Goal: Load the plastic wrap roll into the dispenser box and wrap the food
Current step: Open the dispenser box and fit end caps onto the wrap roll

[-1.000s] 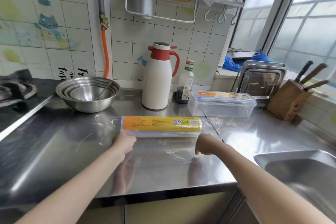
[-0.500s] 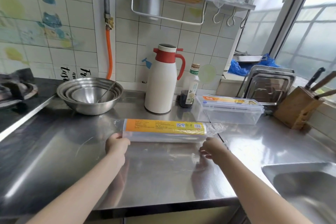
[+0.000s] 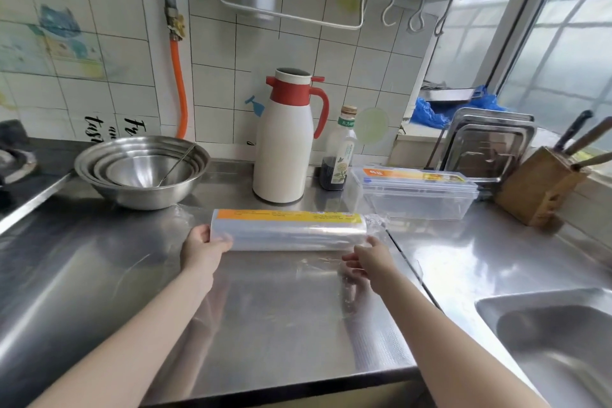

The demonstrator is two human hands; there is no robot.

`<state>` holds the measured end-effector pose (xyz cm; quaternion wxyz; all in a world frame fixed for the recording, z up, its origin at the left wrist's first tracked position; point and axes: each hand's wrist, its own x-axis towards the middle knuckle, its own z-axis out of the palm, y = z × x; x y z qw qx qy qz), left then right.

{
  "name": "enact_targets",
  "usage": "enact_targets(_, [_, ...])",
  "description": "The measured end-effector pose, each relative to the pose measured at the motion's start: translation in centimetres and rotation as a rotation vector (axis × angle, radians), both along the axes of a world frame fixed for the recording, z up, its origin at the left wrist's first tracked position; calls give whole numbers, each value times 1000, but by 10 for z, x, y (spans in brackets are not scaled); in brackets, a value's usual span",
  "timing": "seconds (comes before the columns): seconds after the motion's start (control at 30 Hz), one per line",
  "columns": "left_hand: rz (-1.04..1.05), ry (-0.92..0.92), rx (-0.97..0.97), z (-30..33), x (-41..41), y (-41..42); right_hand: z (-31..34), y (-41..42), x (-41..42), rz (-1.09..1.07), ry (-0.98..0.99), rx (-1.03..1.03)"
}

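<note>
The plastic wrap roll (image 3: 288, 230), with an orange and yellow label and still inside thin clear packaging, lies crosswise on the steel counter (image 3: 99, 275). My left hand (image 3: 202, 248) holds its left end, thumb on the front. My right hand (image 3: 367, 260) is at the roll's right end, fingers loosely curled on the crumpled clear packaging there. The clear plastic dispenser box (image 3: 414, 190), lid shut and an orange label on top, stands behind and to the right of the roll. No food is in view.
Nested steel bowls (image 3: 142, 172) sit at the back left, a white and red thermos jug (image 3: 286, 142) and a dark sauce bottle (image 3: 339, 152) behind the roll. A knife block (image 3: 539, 190), steel trays (image 3: 486, 146) and the sink (image 3: 556, 341) are on the right.
Both hands have moved from in front of the roll onto its two ends. The roll has stayed about where it was; the camera has shifted closer.
</note>
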<state>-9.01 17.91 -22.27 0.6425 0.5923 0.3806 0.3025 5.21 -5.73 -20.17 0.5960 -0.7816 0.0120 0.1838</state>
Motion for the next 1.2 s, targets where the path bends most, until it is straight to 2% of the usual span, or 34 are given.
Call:
enact_targets(0.27, [7,71,17,4,5,0,5,5,7,42,81,29])
enact_targets(0.43, [70,0,-142,20,12,0,13,-5,13,12,123,180])
enact_targets(0.5, [109,3,-166,29,13,0,16,-9,14,49,89,165])
enact_targets(0.63, [121,62,-33,50,14,-6,20,-9,10,126,33,28])
enact_targets(0.73, [87,148,113,71,18,-18,25,-8,6,117,-129,-150])
enact_targets(0.8, [79,191,203,86,20,-28,32,-7,2,112,-324,-337])
enact_targets(0.9, [103,238,358,107,20,-44,49,-2,-11,232,-646,-559])
enact_targets(1.03, [89,268,498,133,21,-65,76,16,-32,459,-996,-536])
enact_targets(1.1, [59,291,499,143,24,-74,84,30,-42,530,-1075,-517])
enact_targets(1.2, [-5,310,465,156,24,-91,89,44,-48,518,-1181,-583])
